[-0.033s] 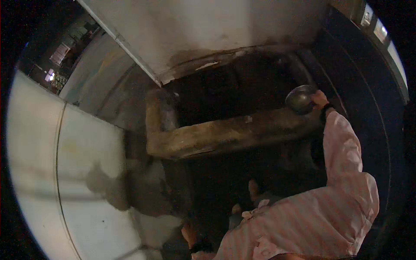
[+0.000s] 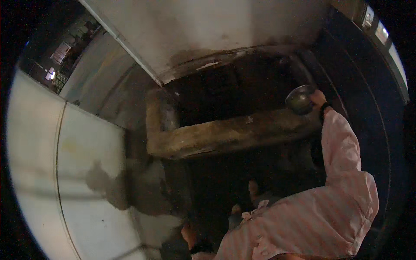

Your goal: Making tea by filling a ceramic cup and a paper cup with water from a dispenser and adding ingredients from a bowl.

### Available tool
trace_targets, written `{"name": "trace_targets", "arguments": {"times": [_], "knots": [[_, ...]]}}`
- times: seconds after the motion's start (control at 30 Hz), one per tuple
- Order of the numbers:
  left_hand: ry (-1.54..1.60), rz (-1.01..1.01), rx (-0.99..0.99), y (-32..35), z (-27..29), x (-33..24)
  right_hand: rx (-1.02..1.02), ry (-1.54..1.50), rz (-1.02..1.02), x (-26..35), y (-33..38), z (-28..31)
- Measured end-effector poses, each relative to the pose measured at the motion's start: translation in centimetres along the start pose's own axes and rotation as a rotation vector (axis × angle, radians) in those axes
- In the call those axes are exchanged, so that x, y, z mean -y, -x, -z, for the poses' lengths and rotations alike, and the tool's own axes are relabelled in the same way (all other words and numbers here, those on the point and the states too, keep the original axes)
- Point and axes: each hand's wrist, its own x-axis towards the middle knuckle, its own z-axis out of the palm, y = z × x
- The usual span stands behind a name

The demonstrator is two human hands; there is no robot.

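Note:
A round metal bowl point(image 2: 300, 100) is gripped at its right rim by my right hand point(image 2: 318, 99), with the arm reached out to the far right. It is held above the right end of a low raised ledge point(image 2: 225, 133); the dim light hides what the bowl contains. My right fingers are closed on the rim, partly out of sight. Low in the picture, my left hand point(image 2: 189, 234) hangs beside my body in shadow, away from the ledge. How its fingers are set is too dark to read.
The ledge bends around a dark sunken area point(image 2: 212, 97) below a stained pale wall point(image 2: 208, 26). At the left stands a pale panel point(image 2: 91, 143) bearing my shadow. A dark wall point(image 2: 359, 86) rises close to my right arm. My feet point(image 2: 253, 188) show on the dark floor.

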Motion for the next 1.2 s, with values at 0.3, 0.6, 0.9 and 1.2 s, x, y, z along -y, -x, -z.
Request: {"name": "trace_targets", "arguments": {"times": [0.3, 0.6, 0.9, 1.2], "knots": [[0.456, 0.368, -0.036, 2.9, 1.3, -0.5, -0.104, 0.775, 0.82, 1.6, -5.1, -1.8], [0.759, 0.291, -0.023, 0.6, -7.5, 6.6, -0.036, 0.029, 0.554, -1.1, -9.4, 0.0], [0.296, 0.248, -0.06, 2.7, -4.3, 3.8, -0.284, 0.694, 0.335, 5.6, -5.0, 1.6], [0.379, 0.301, -0.027, 5.8, -4.5, 4.1, -0.476, 1.141, 0.444, 8.0, -6.4, 0.4]]}}
